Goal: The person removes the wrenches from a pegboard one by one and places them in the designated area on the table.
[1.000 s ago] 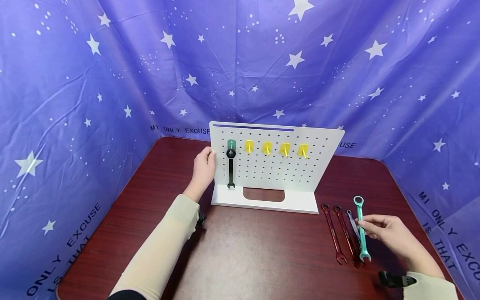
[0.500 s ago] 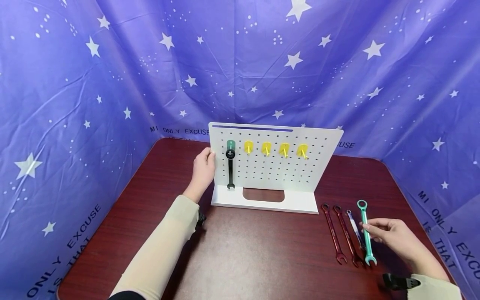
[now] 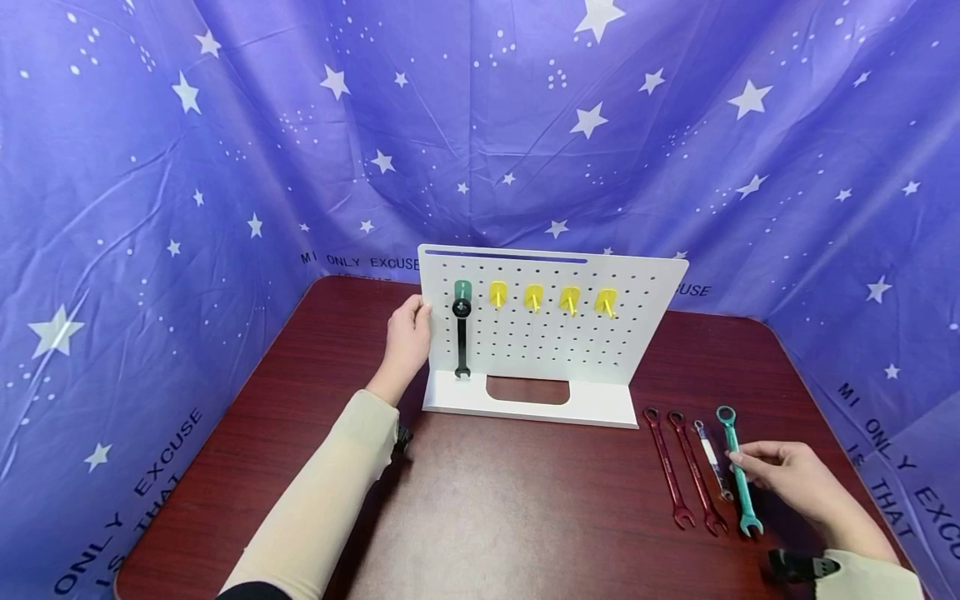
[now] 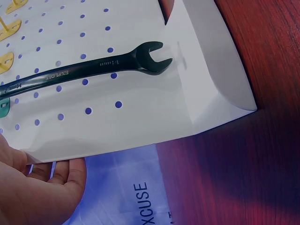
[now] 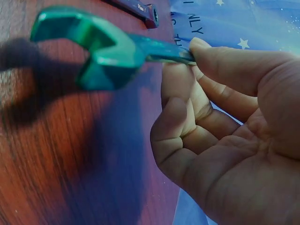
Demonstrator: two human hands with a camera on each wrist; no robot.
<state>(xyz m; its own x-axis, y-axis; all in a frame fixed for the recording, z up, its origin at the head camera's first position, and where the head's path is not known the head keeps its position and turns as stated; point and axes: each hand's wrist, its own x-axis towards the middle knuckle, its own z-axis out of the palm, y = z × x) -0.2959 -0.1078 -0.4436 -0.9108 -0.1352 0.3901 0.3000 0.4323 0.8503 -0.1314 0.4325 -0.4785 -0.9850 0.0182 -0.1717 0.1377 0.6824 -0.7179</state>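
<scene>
My left hand (image 3: 407,340) grips the left edge of a white pegboard (image 3: 555,342), its thumb on the front and the fingers behind, as the left wrist view shows. A black wrench (image 4: 84,69) hangs on the board from a green hook (image 3: 462,289), open end down. At the right, my right hand (image 3: 798,482) pinches a green wrench (image 3: 738,475) between thumb and fingers. The open end of that wrench (image 5: 108,56) stands above the tabletop in the right wrist view and casts a shadow. Left of it lie a small silver wrench (image 3: 711,457) and two red wrenches (image 3: 666,467).
Several yellow hooks (image 3: 533,297) stick out of the board to the right of the black wrench. The board's base (image 3: 528,407) rests on a dark red-brown table (image 3: 525,508). A blue star-patterned curtain (image 3: 480,125) encloses the table's back and sides.
My right hand has moved slightly right and down with the green wrench, away from the silver wrench. My left hand stays on the board's edge.
</scene>
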